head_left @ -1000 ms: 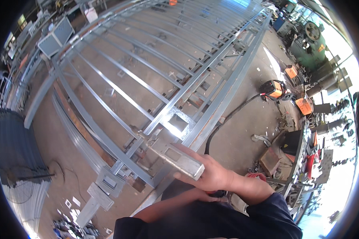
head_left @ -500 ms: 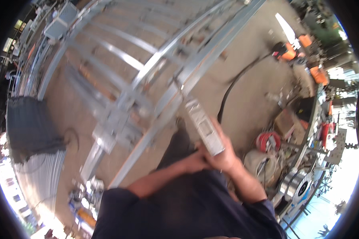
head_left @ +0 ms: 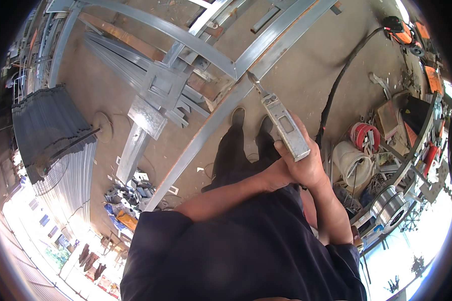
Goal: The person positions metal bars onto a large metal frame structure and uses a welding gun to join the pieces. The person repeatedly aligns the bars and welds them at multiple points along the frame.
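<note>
- Near the corner of the steel frame (head_left: 268, 36), on its near side: metal tool (head_left: 296, 142), grey, long-bodied, rectangular window in the upper face, narrow dark nose aimed toward that corner.
- Farther back from the frame, at the tool's rear end: right hand (head_left: 310, 164) wrapped firmly around the body, thumb on the left flank, other fingers around the right.
- Lower again, away from the frame: left hand (head_left: 280, 175) laid against the base of the right; clenched or slack, cannot tell.
- Handling, judged by looks: rigid throughout, probably fairly weighty for its size, smooth flat faces likely to slip a little in a damp palm. Body hardly fragile; nose perhaps the weaker part.
- Best hold: rear of the body, well clear of the nose, palm behind and fingers around the side.
- Right of the frame: black cable (head_left: 329, 98) running from an orange-and-black machine (head_left: 401, 34) toward the right hand; lower end lost behind the hand, link to the tool unclear.
- Hard to make out: contact or gap between nose and frame; underside of the tool; left fingertips, covered by the right hand. Far part of the frame cut off above.
</note>
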`<act>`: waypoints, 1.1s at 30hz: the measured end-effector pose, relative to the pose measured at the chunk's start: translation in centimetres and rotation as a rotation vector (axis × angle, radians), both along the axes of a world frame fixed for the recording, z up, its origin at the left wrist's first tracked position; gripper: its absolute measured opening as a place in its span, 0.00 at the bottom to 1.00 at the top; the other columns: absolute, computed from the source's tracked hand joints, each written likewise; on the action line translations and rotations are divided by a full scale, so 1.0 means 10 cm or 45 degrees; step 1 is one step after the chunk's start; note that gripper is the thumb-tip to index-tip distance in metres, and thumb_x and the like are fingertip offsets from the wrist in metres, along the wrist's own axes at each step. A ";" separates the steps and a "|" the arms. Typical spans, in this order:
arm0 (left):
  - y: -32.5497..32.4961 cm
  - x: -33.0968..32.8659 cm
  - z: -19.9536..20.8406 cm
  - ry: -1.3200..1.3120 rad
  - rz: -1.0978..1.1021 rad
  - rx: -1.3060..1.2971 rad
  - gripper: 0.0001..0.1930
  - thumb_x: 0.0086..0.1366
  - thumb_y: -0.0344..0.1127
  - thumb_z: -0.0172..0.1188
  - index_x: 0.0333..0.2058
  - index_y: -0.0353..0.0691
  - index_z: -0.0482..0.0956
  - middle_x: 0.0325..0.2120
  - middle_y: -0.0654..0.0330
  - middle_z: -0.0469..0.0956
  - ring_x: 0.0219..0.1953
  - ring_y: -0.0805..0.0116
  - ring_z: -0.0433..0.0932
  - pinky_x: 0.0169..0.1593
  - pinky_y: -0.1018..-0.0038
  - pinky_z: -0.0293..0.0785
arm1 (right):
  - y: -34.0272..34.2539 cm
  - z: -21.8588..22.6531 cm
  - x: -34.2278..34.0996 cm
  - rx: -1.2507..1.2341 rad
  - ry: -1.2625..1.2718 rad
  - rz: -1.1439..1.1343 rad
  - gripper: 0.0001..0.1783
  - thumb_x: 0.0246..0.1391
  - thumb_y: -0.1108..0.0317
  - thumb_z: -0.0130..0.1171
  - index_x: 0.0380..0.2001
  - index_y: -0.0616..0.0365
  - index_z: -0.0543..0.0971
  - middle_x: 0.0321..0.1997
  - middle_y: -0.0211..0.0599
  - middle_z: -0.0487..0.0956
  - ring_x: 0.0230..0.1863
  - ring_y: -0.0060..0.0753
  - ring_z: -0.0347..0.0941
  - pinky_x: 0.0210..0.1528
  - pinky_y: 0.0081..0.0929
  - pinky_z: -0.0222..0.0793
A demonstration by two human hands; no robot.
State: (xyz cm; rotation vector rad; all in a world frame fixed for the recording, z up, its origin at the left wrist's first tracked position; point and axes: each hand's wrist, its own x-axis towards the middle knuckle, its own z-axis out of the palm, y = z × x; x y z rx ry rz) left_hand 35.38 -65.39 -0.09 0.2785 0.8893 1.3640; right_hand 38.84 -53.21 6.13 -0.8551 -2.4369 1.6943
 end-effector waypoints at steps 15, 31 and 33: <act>-0.54 -0.52 -0.20 0.133 -0.187 0.066 0.31 0.62 0.35 0.73 0.61 0.38 0.72 0.58 0.55 0.77 0.61 0.66 0.74 0.63 0.66 0.71 | -0.61 -0.03 -0.40 0.146 0.015 -0.179 0.41 0.57 0.72 0.69 0.72 0.60 0.64 0.65 0.54 0.77 0.59 0.48 0.81 0.59 0.35 0.76; 0.70 -1.04 -1.19 1.613 -0.769 1.226 0.17 0.49 0.38 0.73 0.36 0.48 0.77 0.37 0.62 0.80 0.51 0.56 0.80 0.69 0.42 0.64 | -1.34 2.01 0.14 0.353 1.000 -1.007 0.49 0.62 0.29 0.56 0.56 0.72 0.67 0.39 0.50 0.79 0.34 0.40 0.81 0.39 0.33 0.83; 0.46 -0.86 -1.03 1.461 -0.582 1.198 0.13 0.53 0.40 0.72 0.31 0.49 0.74 0.29 0.61 0.76 0.44 0.54 0.79 0.67 0.46 0.64 | -1.46 2.22 0.13 0.418 1.109 -1.085 0.47 0.64 0.31 0.55 0.54 0.75 0.68 0.34 0.50 0.81 0.30 0.41 0.81 0.36 0.32 0.84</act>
